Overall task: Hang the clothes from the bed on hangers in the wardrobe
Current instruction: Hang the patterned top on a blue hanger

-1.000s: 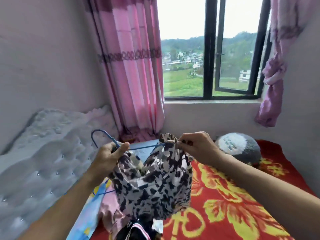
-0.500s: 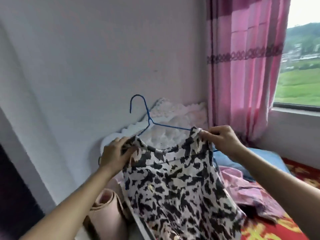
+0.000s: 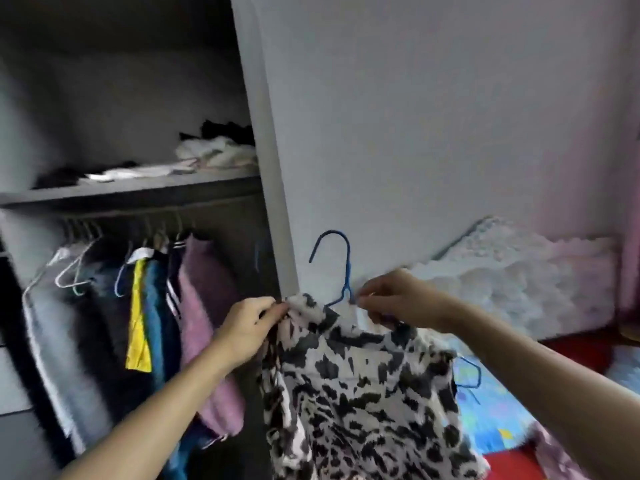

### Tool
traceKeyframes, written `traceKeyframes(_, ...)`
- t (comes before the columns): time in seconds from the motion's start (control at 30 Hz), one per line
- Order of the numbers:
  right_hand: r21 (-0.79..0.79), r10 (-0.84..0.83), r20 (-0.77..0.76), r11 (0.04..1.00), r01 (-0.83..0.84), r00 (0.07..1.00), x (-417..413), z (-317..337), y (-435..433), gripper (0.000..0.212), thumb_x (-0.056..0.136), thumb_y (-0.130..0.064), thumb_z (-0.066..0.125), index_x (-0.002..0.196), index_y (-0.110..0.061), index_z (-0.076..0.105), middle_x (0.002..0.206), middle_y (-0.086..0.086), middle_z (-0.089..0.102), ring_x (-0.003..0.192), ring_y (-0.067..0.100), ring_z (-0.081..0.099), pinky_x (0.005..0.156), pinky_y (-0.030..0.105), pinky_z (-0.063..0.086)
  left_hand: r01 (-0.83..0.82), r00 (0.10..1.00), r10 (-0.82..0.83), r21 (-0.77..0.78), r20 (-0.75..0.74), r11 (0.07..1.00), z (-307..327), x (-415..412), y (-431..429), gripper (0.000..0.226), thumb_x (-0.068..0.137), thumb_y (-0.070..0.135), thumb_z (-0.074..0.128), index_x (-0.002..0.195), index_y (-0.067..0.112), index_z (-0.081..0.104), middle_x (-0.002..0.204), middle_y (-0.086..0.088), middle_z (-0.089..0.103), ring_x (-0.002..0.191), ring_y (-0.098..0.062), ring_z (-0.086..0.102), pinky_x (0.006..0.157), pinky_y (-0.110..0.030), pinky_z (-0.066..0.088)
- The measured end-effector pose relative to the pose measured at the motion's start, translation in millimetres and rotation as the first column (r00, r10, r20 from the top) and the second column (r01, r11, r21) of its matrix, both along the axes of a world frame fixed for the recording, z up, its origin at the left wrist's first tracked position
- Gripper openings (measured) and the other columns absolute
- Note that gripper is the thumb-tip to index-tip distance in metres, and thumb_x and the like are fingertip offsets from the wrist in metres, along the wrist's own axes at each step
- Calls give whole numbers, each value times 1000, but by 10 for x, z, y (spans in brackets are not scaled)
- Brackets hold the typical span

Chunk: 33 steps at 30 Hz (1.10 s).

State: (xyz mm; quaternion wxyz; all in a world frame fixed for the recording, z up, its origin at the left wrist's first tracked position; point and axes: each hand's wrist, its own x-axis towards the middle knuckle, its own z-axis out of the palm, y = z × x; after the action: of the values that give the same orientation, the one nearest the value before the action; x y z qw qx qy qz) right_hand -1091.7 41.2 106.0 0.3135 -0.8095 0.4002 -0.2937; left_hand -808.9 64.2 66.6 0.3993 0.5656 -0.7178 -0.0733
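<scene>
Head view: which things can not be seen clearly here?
- Wardrobe rail: head view, dark and blurred under the shelf; free space cannot be judged.
- Blue hanger: its arms are hidden inside the spotted garment.
- Garment hem: cut off by the bottom edge.
- Left hand and right hand: fingertips buried in cloth.
- Shelf pile: too blurred to identify.

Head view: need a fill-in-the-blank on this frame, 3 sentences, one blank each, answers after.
1. The wire hanger under the spotted garment is ____ in colour.
2. The left hand pinches the garment's ____ shoulder, while the right hand holds it near the hanger's neck.
3. In the wardrobe, the yellow item hangs ____ the shelf of folded clothes.

Missing words: blue; left; below
</scene>
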Motion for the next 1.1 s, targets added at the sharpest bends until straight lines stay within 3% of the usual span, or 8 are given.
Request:
traceKeyframes(0.07, 53, 33, 68, 998, -37, 997, 563, -71, -42, 19, 95, -21, 59, 89, -10, 74, 62, -3, 51, 51, 10, 39, 45, 18, 33, -49, 999, 48, 77, 18, 996, -34, 597, 124, 43, 92, 46, 55, 69, 9, 58, 62, 1, 55, 60, -4, 46, 60, -30, 37)
traceKeyframes(0.17, 73, -19, 88, 997, 13, 996, 1256, -146, -184, 23, 95, -20, 58, 84, -9, 74, 63, -2, 49, 53, 12, 36, 44, 17, 30, -227, 965, 206, 128, 161, 965, -191, 1594, 228, 12, 91, 35, 61, 88, 25, 66, 83, 9, 59, 78, -8, 57, 77, -33, 49)
traceKeyframes(0.3, 217, -149, 121, 969, 120, 981, 1889, -222, -515, 24, 94, -17, 59, 77, -4, 71, 59, 1, 50, 49, 11, 38, 45, 21, 31, -459, 879, 409, 202, 243, 865, -386, 2532, 331, 34, 87, 36, 66, 118, 24, 60, 105, -1, 54, 102, -22, 58, 89, -34, 47)
traceKeyframes(0.5, 491, -312, 288, 860, 140, 905, 2701, -102, -1127, 30, 93, -1, 55, 63, -4, 54, 45, 2, 43, 34, 10, 33, 34, 19, 28, -499, 865, 465, 235, 188, 834, -567, 3103, 84, 35, 89, 33, 65, 120, 17, 60, 98, 1, 47, 97, -21, 56, 84, -28, 44)
traceKeyframes(0.6, 577, -334, 435, 816, 26, 836, 3127, -95, -1538, 23, 96, 4, 47, 75, -1, 57, 51, 2, 46, 35, 7, 35, 32, 16, 29, -496, 867, 458, 253, 198, 831, -589, 3243, -156, 36, 90, 37, 62, 122, 22, 58, 107, 2, 48, 101, -17, 55, 84, -29, 45)
traceKeyframes(0.73, 590, -325, 517, 806, -54, 792, 3728, -88, -2150, 28, 96, 4, 36, 77, 1, 56, 62, 6, 47, 48, 10, 35, 32, 17, 31, -474, 879, 433, 270, 200, 838, -499, 3457, -615, 36, 91, 40, 59, 124, 26, 55, 113, 4, 48, 103, -14, 52, 85, -28, 44)
traceKeyframes(0.97, 527, -308, 603, 847, -77, 735, 4677, 502, -3423, 25, 94, 10, 35, 74, 3, 49, 62, 13, 47, 28, 6, 37, 29, 15, 30, -476, 871, 417, 236, 258, 847, -84, 3842, -1752, 34, 92, 44, 56, 123, 30, 53, 119, 5, 47, 107, -15, 52, 91, -34, 46)
traceKeyframes(1.1, 443, -281, 607, 896, -23, 743, 5107, 839, -4086, 34, 92, 8, 35, 64, -1, 52, 57, 11, 46, 35, 13, 39, 32, 19, 31, -495, 854, 447, 157, 265, 854, 35, 3965, -2303, 40, 93, 44, 55, 129, 28, 50, 123, 5, 46, 116, -16, 51, 95, -37, 46)
